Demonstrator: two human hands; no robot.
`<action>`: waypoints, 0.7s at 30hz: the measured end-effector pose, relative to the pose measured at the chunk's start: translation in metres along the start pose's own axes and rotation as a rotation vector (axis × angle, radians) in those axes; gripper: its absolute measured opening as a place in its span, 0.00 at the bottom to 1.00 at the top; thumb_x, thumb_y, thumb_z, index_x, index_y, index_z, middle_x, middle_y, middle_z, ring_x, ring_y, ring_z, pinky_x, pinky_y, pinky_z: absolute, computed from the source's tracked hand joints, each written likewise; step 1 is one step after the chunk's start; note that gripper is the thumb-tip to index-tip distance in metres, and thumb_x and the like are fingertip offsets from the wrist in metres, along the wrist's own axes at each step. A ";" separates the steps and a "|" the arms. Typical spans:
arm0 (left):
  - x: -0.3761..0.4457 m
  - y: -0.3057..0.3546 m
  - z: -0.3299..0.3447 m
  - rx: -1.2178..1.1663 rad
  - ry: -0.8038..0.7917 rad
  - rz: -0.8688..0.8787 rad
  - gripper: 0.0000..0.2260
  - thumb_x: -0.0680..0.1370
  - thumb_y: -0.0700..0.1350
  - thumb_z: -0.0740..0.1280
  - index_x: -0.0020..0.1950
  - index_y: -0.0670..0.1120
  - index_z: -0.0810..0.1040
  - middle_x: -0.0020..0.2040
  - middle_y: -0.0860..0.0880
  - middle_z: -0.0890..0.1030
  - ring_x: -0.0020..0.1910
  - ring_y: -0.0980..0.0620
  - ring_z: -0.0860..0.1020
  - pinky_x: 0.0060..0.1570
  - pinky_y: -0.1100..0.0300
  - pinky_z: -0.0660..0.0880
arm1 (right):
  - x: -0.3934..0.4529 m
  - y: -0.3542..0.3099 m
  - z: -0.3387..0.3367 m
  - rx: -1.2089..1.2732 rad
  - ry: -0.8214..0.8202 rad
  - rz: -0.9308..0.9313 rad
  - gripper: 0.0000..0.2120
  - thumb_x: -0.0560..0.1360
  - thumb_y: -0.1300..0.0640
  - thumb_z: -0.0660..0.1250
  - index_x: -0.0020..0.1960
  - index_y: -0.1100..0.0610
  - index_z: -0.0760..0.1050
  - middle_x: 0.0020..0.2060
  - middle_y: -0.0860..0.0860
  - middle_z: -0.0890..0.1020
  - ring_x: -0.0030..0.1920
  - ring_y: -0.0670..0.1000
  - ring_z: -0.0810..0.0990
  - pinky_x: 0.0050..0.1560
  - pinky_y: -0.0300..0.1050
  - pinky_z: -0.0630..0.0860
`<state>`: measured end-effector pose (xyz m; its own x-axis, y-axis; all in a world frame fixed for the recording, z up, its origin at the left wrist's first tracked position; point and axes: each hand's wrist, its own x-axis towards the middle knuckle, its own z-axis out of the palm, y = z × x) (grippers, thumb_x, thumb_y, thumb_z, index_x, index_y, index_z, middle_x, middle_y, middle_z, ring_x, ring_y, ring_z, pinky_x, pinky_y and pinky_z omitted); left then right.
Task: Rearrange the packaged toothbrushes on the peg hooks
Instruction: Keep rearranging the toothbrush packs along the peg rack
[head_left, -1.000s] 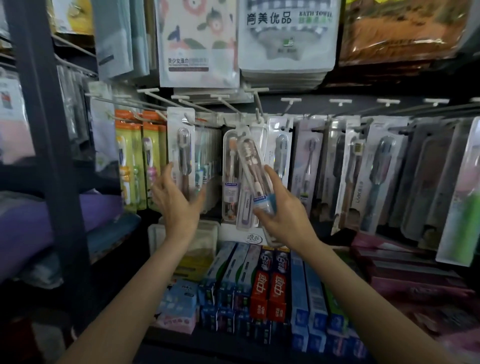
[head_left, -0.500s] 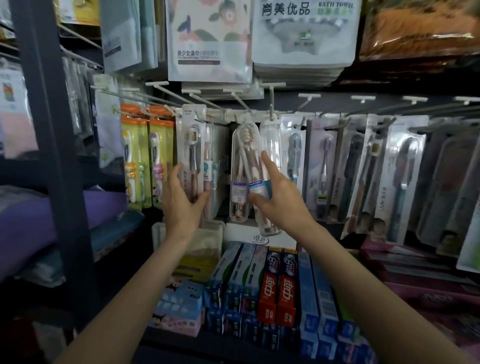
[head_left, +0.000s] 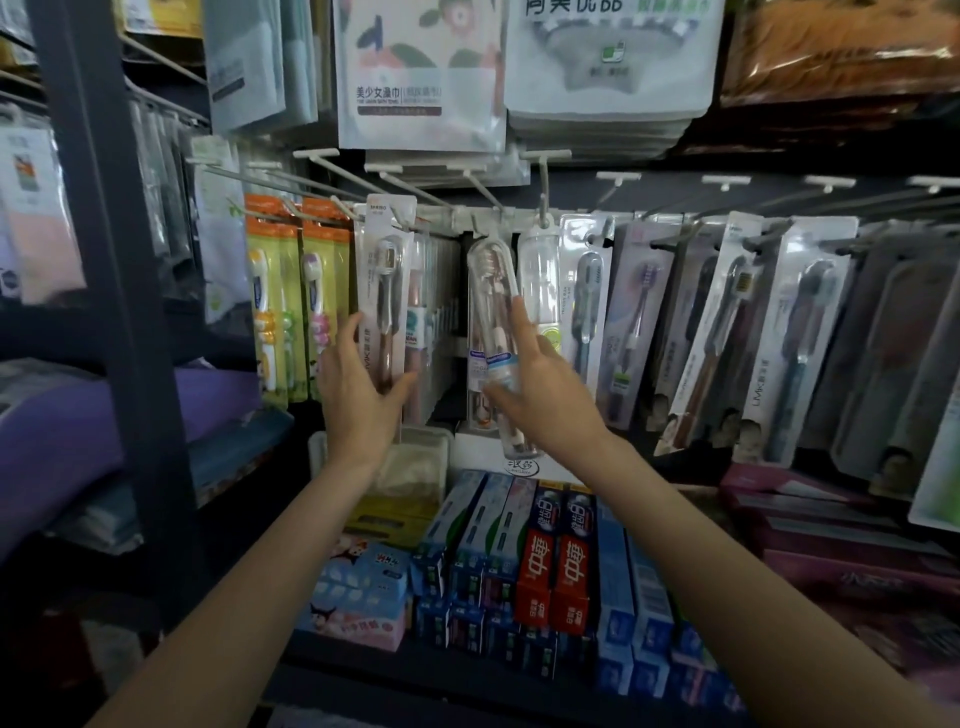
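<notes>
Clear plastic toothbrush tube (head_left: 488, 312) at 12 o'clock, right hand (head_left: 540, 395) pinching its lower half; left hand (head_left: 358, 395) grips carded pack (head_left: 387, 291) at 10 o'clock. Keep toothbrush tube upright, seat fully on peg (head_left: 474, 221).

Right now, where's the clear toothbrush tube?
Head view, centre: the right hand grips the clear toothbrush tube, between a white carded pack and a second tube.
</notes>
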<state>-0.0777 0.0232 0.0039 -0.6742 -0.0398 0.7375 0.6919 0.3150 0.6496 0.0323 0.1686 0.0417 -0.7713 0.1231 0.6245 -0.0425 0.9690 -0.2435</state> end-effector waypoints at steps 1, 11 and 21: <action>-0.002 0.001 -0.002 0.006 -0.004 0.008 0.33 0.70 0.44 0.73 0.71 0.49 0.60 0.67 0.43 0.68 0.66 0.44 0.66 0.62 0.42 0.67 | -0.003 0.000 0.004 -0.001 -0.015 -0.004 0.42 0.76 0.54 0.65 0.76 0.52 0.36 0.72 0.57 0.62 0.54 0.59 0.77 0.48 0.51 0.76; -0.009 0.008 -0.007 0.026 -0.006 0.013 0.32 0.70 0.44 0.73 0.70 0.49 0.62 0.68 0.44 0.66 0.67 0.44 0.64 0.64 0.42 0.65 | -0.018 0.009 -0.006 0.233 0.080 0.028 0.22 0.76 0.60 0.63 0.68 0.57 0.62 0.46 0.53 0.79 0.38 0.53 0.80 0.43 0.52 0.79; -0.025 0.048 0.011 -0.020 0.116 0.177 0.20 0.73 0.41 0.67 0.63 0.40 0.68 0.64 0.39 0.66 0.66 0.45 0.63 0.66 0.58 0.60 | -0.029 0.076 -0.029 0.155 0.313 0.337 0.13 0.76 0.63 0.62 0.59 0.65 0.70 0.50 0.58 0.77 0.49 0.56 0.77 0.46 0.42 0.72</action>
<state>-0.0309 0.0500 0.0148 -0.5082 -0.0950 0.8560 0.8026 0.3083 0.5107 0.0700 0.2451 0.0268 -0.5309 0.5061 0.6797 0.0641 0.8237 -0.5633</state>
